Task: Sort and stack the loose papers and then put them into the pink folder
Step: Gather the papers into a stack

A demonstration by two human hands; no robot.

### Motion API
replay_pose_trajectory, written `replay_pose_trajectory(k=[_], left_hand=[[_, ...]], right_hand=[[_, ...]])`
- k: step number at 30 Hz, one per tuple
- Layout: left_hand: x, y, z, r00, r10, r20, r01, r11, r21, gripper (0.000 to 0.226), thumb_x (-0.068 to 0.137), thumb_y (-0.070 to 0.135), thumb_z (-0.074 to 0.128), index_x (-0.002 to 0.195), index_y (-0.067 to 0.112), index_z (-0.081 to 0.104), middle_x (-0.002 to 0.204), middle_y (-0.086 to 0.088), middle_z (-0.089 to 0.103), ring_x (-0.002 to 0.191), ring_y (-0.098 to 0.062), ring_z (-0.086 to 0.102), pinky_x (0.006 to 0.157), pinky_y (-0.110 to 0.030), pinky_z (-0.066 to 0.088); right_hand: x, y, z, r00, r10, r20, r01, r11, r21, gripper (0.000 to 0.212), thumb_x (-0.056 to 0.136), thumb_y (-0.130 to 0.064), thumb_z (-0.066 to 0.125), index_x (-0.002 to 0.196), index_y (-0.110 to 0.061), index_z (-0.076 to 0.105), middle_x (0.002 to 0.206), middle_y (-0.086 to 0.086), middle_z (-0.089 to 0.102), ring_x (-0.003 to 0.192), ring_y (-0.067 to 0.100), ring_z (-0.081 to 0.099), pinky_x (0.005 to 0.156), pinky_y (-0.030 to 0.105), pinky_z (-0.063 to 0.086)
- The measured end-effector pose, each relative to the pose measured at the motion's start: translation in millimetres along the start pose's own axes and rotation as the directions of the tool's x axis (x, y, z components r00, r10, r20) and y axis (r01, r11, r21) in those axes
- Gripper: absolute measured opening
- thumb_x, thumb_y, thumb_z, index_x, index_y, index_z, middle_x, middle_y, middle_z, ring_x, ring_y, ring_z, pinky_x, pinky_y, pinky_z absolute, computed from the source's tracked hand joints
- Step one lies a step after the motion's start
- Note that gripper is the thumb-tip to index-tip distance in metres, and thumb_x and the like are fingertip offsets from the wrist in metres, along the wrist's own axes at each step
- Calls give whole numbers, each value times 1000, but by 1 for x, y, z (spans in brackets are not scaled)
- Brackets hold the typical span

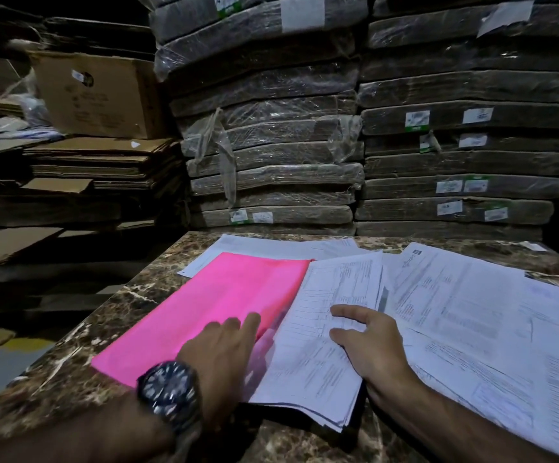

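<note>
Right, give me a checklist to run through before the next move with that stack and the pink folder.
1. Pink folder within reach on the marble table: ok, the left hand rests flat on it.
2. Paper stack held steady: ok, the right hand presses flat on top.
3. Stack edges squared: not ok, sheets fan out at the near corner.
4. All loose papers gathered: not ok, loose sheets lie spread to the right, and one sheet sits behind the folder.
5. Folder open to receive papers: cannot tell.
</note>
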State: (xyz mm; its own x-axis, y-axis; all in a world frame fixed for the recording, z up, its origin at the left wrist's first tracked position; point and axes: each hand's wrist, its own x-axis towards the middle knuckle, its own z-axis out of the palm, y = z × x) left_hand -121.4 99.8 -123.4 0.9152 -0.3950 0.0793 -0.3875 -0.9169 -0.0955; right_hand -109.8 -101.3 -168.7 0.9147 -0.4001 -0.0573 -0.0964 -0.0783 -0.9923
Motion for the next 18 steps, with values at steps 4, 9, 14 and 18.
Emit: replay_pose_trajectory(k=[4, 9, 14, 18], left_hand=[[42, -8, 7, 985, -108, 131, 97, 991, 88, 37, 95, 41, 41, 116, 13, 51, 115, -8, 54, 105, -29, 55, 86, -39, 48], [55, 1, 5, 986, -101, 131, 94, 994, 58, 35, 94, 37, 47, 96, 6, 63, 96, -12, 60, 86, -29, 61, 69, -31, 43], [51, 1, 9, 999, -42, 16, 41, 999, 30, 34, 96, 37, 41, 88, 10, 59, 96, -10, 60, 86, -28, 59, 67, -32, 40], [54, -7, 7, 999, -38, -7, 38, 999, 7, 34, 99, 31, 39, 86, 10, 62, 87, -10, 59, 78, -27, 56, 64, -32, 38]], right_hand=[[-6, -1, 6, 1000, -5, 17, 5, 1000, 8, 28, 81, 0, 68, 97, -21, 74, 102, -4, 71, 88, 15, 69, 75, 28, 59], [-9, -3, 8, 1000, 15, 18, -15, 1000, -17, 25, 80, -2, 70, 87, -26, 74, 98, -3, 73, 84, 17, 71, 77, 35, 61], [-11, -7, 16, 1000, -4, 17, 5, 998, -63, 24, 80, -1, 67, 84, -24, 74, 91, -6, 71, 79, 25, 72, 71, 37, 62], [-13, -11, 25, 999, -14, 37, 18, 994, -109, 21, 81, -2, 66, 84, -22, 73, 93, -6, 70, 78, 28, 72, 63, 33, 59]])
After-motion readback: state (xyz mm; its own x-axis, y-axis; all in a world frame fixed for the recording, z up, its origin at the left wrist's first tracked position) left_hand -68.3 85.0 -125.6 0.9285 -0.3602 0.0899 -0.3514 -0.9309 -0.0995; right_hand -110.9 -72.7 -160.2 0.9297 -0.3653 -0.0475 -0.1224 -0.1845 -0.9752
